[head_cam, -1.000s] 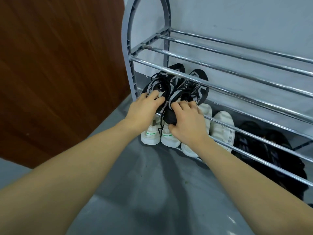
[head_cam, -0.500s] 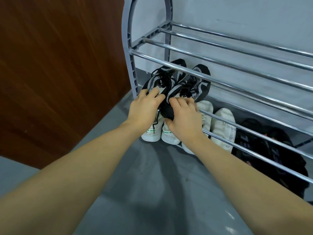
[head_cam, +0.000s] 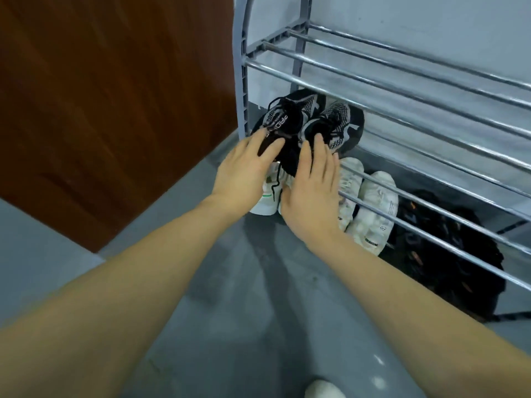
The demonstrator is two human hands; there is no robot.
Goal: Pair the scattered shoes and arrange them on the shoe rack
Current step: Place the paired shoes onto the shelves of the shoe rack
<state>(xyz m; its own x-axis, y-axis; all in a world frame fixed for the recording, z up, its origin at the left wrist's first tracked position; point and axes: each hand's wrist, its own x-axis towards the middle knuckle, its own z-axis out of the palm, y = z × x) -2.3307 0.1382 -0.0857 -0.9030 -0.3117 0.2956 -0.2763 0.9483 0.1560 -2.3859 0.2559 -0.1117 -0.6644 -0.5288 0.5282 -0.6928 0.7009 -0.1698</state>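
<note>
A person's left hand (head_cam: pixel 244 173) and right hand (head_cam: pixel 311 193), fingers straight and gripping nothing, rest against the heels of the black knit sneakers (head_cam: pixel 310 124) on the shoe rack (head_cam: pixel 373 81)'s middle tier. The placing step looks nearly finished; next comes fetching another pair.

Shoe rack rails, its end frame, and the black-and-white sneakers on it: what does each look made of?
Shoe rack rails: seemingly chromed or polished metal tubes, given their bright mirror-like streaks. End frame: probably moulded grey plastic, matte with ribbed slots. Black-and-white sneakers: a knit or mesh fabric upper, judging by the speckled weave, with black cord laces.
</note>
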